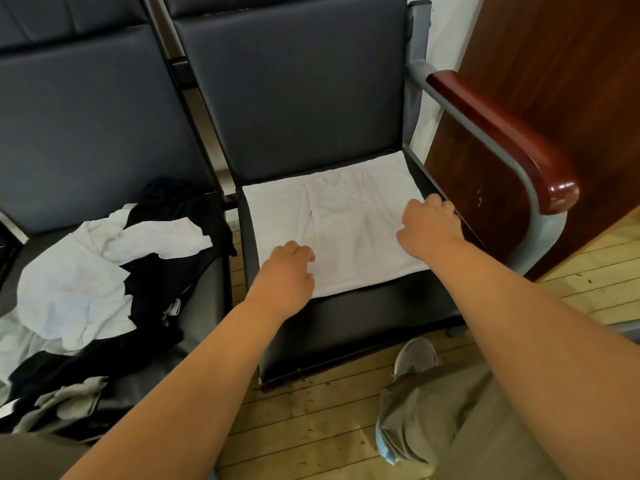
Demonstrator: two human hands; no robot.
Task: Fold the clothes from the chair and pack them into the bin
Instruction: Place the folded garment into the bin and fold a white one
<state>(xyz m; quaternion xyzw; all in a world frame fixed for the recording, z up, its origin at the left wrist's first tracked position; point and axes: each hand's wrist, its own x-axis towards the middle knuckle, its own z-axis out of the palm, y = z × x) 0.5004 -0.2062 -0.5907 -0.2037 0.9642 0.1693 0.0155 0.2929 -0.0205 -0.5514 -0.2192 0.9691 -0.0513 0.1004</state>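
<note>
Our left hand [287,268] and right hand [429,225] reach forward, fingers curled, pinching the white shirt [346,230] flat on the chair seat [363,313]; a clothes heap [86,278] lies left.

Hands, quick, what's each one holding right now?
Left hand: pinches the white shirt near its front edge.
Right hand: grips the shirt's right edge.

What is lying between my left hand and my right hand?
In the head view, only the white garment, spread flat on the chair seat, lies between the left hand and the right hand.
</note>
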